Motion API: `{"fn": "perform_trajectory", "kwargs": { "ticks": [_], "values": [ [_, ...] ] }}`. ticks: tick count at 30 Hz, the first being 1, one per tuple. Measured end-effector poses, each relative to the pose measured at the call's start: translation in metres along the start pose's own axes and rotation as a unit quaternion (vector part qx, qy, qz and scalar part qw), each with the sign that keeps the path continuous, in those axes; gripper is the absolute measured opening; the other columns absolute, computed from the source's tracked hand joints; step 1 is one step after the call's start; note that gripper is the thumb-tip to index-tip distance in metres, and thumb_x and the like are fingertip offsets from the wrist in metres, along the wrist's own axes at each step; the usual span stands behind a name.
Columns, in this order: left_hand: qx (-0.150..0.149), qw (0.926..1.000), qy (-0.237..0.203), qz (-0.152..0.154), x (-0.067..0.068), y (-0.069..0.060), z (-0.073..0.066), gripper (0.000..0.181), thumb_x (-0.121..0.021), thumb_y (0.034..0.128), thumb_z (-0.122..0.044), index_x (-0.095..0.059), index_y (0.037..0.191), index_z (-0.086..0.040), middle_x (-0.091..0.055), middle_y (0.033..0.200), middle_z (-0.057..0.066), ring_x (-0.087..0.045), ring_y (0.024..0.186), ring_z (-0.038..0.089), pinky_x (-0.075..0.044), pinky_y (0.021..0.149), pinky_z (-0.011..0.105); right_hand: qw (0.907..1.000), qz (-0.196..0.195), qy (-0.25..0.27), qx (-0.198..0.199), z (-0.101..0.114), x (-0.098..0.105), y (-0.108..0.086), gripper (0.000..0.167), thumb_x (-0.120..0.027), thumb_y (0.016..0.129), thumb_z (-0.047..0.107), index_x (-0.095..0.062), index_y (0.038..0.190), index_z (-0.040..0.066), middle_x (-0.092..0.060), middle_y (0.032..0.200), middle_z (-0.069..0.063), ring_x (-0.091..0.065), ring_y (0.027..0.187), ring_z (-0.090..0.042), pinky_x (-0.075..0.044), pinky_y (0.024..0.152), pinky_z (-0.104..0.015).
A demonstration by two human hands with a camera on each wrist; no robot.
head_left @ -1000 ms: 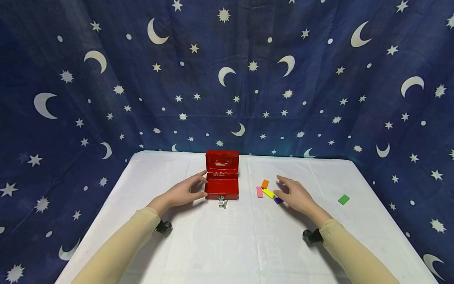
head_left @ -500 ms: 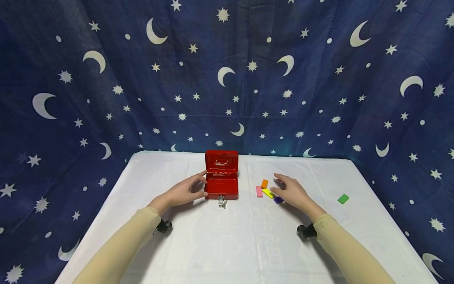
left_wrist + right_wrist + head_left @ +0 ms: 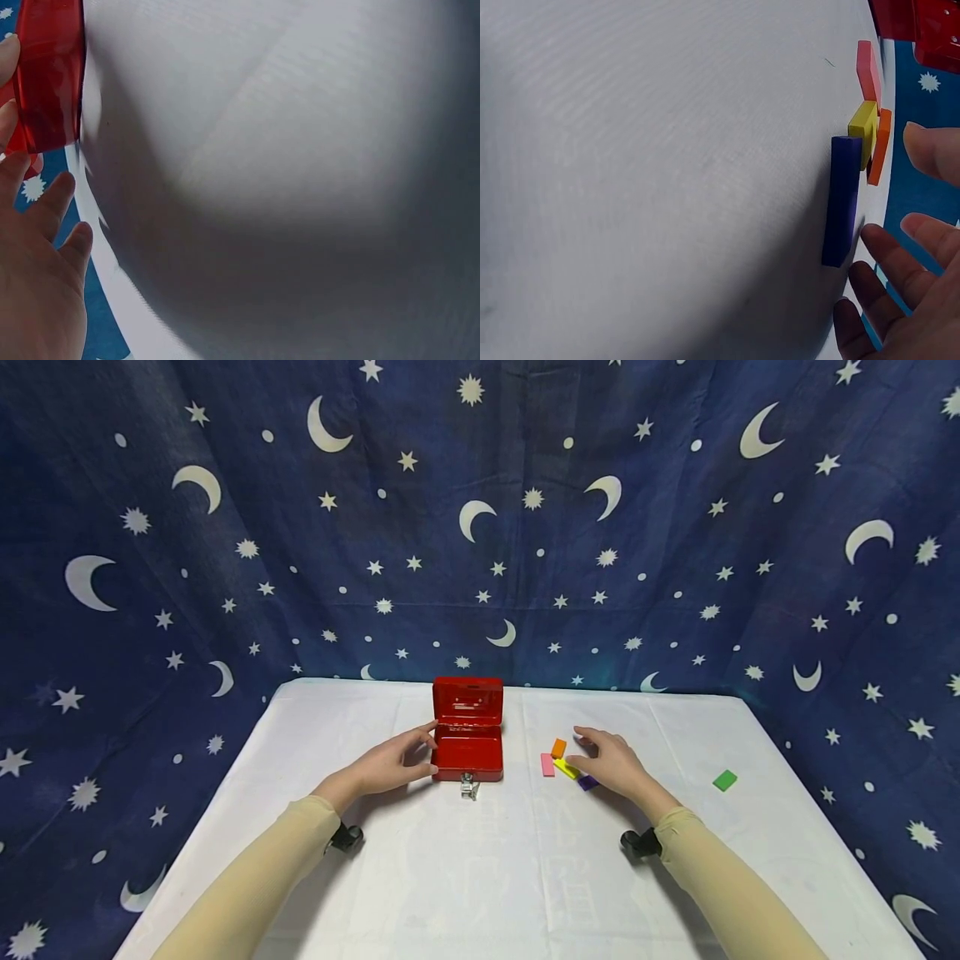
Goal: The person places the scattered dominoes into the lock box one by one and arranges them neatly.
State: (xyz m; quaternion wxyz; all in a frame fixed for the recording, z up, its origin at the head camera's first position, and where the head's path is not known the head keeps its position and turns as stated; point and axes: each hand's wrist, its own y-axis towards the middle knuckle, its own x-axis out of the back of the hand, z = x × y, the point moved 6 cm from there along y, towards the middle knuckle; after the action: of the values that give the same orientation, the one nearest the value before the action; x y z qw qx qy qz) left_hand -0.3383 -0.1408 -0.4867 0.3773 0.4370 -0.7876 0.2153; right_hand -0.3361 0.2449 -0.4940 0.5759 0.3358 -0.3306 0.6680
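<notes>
A small red metal cash box [image 3: 468,773] stands on the white-covered table with its lid [image 3: 468,700] raised. My left hand [image 3: 381,765] rests its fingertips against the box's left side, fingers loosely bent. Right of the box lie a pink block [image 3: 547,765], an orange block [image 3: 558,748], a yellow block [image 3: 566,768] and a dark purple block [image 3: 587,783], close together. Over the yellow and purple ones hovers my right hand [image 3: 617,767], fingers spread and holding nothing. The right wrist view shows the purple block [image 3: 841,201] nearest its fingers, apart from them.
Farther right on the table lies a lone green block [image 3: 724,780]. A silver latch [image 3: 468,786] hangs at the box's front. Behind the white table [image 3: 480,877] hangs a dark blue curtain [image 3: 420,518] with moons and stars.
My right hand has shifted a little to the left, over the yellow block. The left hand stays at the box, and the blocks have not moved.
</notes>
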Motion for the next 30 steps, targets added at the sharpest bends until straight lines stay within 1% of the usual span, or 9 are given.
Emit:
{"fn": "perform_trajectory", "kwargs": {
  "ticks": [6, 10, 14, 20, 25, 30],
  "values": [
    [0.008, 1.0, -0.006, 0.0, 0.0001, 0.0012, 0.0013, 0.036, -0.072, 0.0923, -0.05, -0.059, 0.118, -0.029, -0.027, 0.166, -0.012, -0.034, 0.149, 0.023, -0.032, 0.116, 0.056, 0.9998, -0.004, 0.015, -0.014, -0.0016, -0.0001, 0.0031, 0.073, -0.075, 0.092, 0.042, -0.048, 0.151, 0.01, -0.06, 0.14, -0.017, -0.047, 0.126, -0.037, -0.038, 0.108, -0.057],
    [0.014, 0.9999, -0.009, 0.006, -0.0009, 0.0018, 0.0017, 0.036, -0.071, 0.0923, -0.052, -0.058, 0.118, -0.029, -0.027, 0.166, -0.012, -0.034, 0.149, 0.021, -0.032, 0.116, 0.056, 0.9992, -0.002, 0.03, -0.028, -0.0032, -0.0019, 0.0053, 0.073, -0.077, 0.09, 0.042, -0.051, 0.149, 0.01, -0.061, 0.137, -0.017, -0.048, 0.124, -0.035, -0.041, 0.106, -0.056],
    [0.02, 0.9997, -0.012, 0.007, -0.0007, 0.0019, 0.0019, 0.037, -0.072, 0.0918, -0.051, -0.057, 0.117, -0.029, -0.028, 0.166, -0.013, -0.035, 0.149, 0.02, -0.032, 0.116, 0.056, 0.9988, -0.001, 0.038, -0.029, -0.0025, -0.0034, 0.0065, 0.072, -0.079, 0.087, 0.042, -0.055, 0.146, 0.009, -0.062, 0.133, -0.016, -0.048, 0.12, -0.035, -0.042, 0.103, -0.055],
    [0.021, 0.9996, -0.017, 0.007, 0.0003, 0.0021, 0.0021, 0.037, -0.073, 0.0915, -0.05, -0.056, 0.117, -0.029, -0.03, 0.165, -0.012, -0.037, 0.147, 0.02, -0.034, 0.115, 0.057, 0.9985, -0.006, 0.046, -0.03, -0.0019, -0.0036, 0.0074, 0.069, -0.08, 0.086, 0.042, -0.059, 0.142, 0.008, -0.063, 0.131, -0.017, -0.048, 0.12, -0.036, -0.041, 0.102, -0.055],
    [0.023, 0.9996, -0.016, 0.009, 0.0005, 0.0028, 0.0031, 0.037, -0.073, 0.091, -0.05, -0.056, 0.117, -0.03, -0.03, 0.165, -0.013, -0.038, 0.147, 0.019, -0.034, 0.115, 0.056, 0.9982, -0.009, 0.042, -0.041, -0.0032, -0.0052, 0.0069, 0.067, -0.08, 0.086, 0.044, -0.061, 0.139, 0.01, -0.062, 0.133, -0.017, -0.047, 0.12, -0.036, -0.037, 0.102, -0.056],
    [0.023, 0.9995, -0.02, 0.013, 0.0002, 0.0031, 0.0039, 0.038, -0.073, 0.0911, -0.05, -0.056, 0.118, -0.03, -0.03, 0.165, -0.012, -0.038, 0.146, 0.02, -0.034, 0.114, 0.057, 0.9981, -0.011, 0.035, -0.049, -0.0024, -0.0062, 0.0053, 0.066, -0.08, 0.085, 0.046, -0.063, 0.138, 0.01, -0.061, 0.133, -0.019, -0.045, 0.121, -0.039, -0.032, 0.103, -0.059]
  ]
}}
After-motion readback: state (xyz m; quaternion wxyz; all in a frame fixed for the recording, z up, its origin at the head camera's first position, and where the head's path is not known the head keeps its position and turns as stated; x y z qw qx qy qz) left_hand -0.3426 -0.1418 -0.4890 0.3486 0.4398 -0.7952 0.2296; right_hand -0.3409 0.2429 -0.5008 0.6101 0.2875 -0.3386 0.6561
